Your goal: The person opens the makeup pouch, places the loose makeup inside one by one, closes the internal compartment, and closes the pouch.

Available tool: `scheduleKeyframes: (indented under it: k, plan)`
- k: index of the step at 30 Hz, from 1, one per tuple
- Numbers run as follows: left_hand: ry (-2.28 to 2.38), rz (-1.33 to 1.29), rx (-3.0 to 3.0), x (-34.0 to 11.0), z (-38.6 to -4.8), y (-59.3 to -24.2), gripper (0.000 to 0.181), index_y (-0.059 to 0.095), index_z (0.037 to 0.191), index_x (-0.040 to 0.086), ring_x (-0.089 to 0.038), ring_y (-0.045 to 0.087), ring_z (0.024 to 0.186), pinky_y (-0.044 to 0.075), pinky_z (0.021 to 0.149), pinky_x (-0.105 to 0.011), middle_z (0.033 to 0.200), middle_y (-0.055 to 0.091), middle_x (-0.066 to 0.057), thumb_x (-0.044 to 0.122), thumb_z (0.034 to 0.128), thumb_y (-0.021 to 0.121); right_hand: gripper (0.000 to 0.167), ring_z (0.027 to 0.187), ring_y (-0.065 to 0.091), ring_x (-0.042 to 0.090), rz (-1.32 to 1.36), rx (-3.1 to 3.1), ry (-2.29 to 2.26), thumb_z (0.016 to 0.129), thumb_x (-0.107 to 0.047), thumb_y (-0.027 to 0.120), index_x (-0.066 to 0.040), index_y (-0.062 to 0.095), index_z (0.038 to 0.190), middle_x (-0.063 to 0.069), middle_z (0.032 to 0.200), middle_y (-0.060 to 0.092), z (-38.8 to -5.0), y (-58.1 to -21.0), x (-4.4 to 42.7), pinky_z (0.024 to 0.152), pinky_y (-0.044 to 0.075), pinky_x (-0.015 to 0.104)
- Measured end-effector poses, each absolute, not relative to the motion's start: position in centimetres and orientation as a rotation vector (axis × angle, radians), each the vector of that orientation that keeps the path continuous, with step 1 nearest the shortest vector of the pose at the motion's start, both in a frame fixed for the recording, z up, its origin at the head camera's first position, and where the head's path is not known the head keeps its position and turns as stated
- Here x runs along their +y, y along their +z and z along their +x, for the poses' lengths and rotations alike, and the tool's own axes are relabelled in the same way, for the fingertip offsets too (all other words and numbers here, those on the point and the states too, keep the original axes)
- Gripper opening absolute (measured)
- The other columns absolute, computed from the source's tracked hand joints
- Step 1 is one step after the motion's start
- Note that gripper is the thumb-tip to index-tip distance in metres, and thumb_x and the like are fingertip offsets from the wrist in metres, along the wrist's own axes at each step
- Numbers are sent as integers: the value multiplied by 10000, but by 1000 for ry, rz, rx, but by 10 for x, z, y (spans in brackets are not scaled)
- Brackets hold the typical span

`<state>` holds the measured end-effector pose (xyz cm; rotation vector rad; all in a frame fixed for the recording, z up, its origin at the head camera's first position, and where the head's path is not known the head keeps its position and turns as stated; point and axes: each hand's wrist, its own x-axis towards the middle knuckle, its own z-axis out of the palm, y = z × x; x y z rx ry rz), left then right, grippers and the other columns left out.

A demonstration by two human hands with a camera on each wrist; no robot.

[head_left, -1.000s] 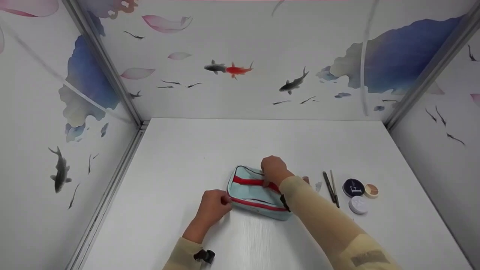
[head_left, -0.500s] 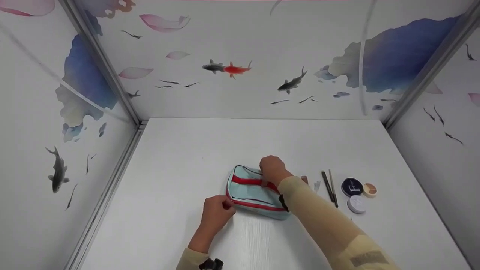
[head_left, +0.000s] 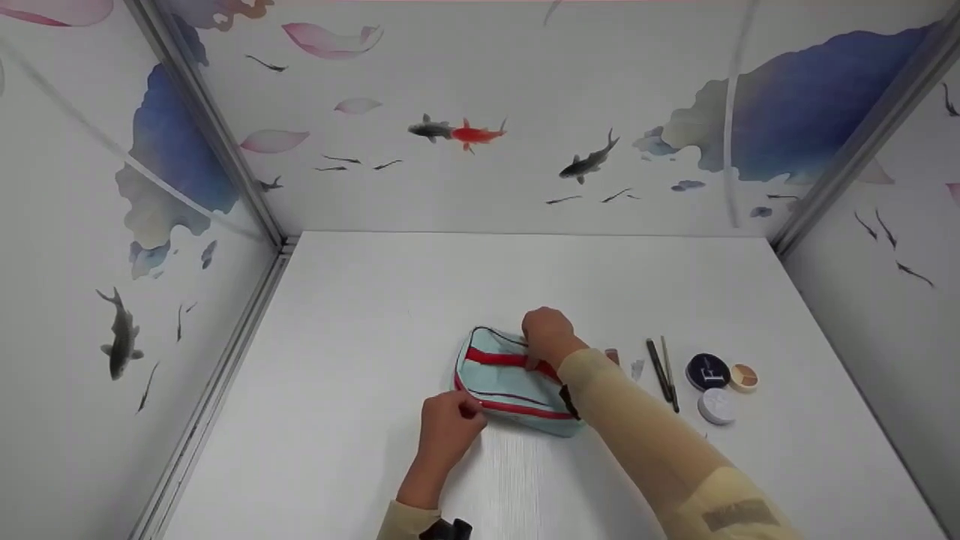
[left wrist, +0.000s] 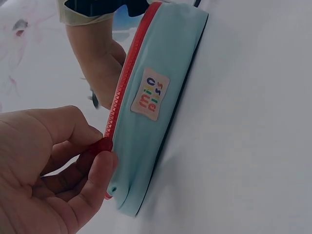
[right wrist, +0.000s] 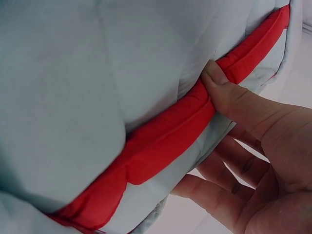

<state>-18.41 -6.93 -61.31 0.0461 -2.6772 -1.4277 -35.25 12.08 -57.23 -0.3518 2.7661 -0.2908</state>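
A light-blue zip pouch [head_left: 506,386] with red trim lies on the white table in the head view. My left hand [head_left: 448,429] is at its near left corner; thumb and forefinger pinch the red zipper pull [left wrist: 104,145] on the red zipper [left wrist: 126,78]. A label with coloured letters [left wrist: 150,94] shows on the pouch's side. My right hand [head_left: 550,336] grips the far side of the pouch. In the right wrist view, its thumb presses on the red strap [right wrist: 168,139] across the top, and the other fingers go under the pouch's edge, their tips hidden.
Right of the pouch lie a dark pencil-like stick [head_left: 658,369] and a thin brush-like stick [head_left: 668,371]. Beyond them are a dark round case [head_left: 707,372], a white round case [head_left: 718,406] and a small tan round palette [head_left: 744,378]. A brown object [head_left: 613,355] is partly behind the right sleeve.
My left hand has slid rightward along the pouch's near edge with the zipper pull. The right hand keeps its grip, and the pouch stays in place.
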Motion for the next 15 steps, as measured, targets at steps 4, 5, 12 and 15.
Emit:
scheduleKeyframes:
  k: [4, 5, 12, 15]
  plan:
    - [-1437, 118, -2658, -62, -180, -611, 69, 771, 835, 113, -125, 564, 735, 521, 677, -242, 749, 668, 55, 60, 835, 816, 396, 955, 641, 255, -329, 2754, -349, 779, -189, 964, -83, 756, 1099, 80, 1037, 738, -350, -572, 121, 943, 591, 444]
    - [-1436, 127, -2650, -60, -179, -610, 68, 774, 837, 111, -124, 564, 733, 522, 678, -243, 747, 669, 53, 59, 832, 818, 399, 962, 644, 258, -322, 2749, -367, 786, -186, 960, -85, 755, 1113, 81, 1047, 738, -350, -571, 121, 946, 591, 446]
    - [-1426, 100, -2645, -44, -176, -607, 97, 761, 800, 148, -101, 564, 730, 516, 672, -236, 733, 664, 66, 83, 836, 823, 365, 944, 637, 254, -333, 2748, -340, 794, -183, 953, -85, 755, 1084, 78, 1018, 730, -351, -569, 121, 932, 589, 436]
    - [-1454, 110, -2657, -38, -174, -607, 106, 757, 795, 159, -103, 564, 736, 520, 672, -237, 734, 657, 70, 94, 839, 829, 337, 930, 635, 253, -349, 2749, -330, 798, -168, 948, -81, 758, 1063, 77, 999, 731, -350, -571, 121, 929, 586, 436]
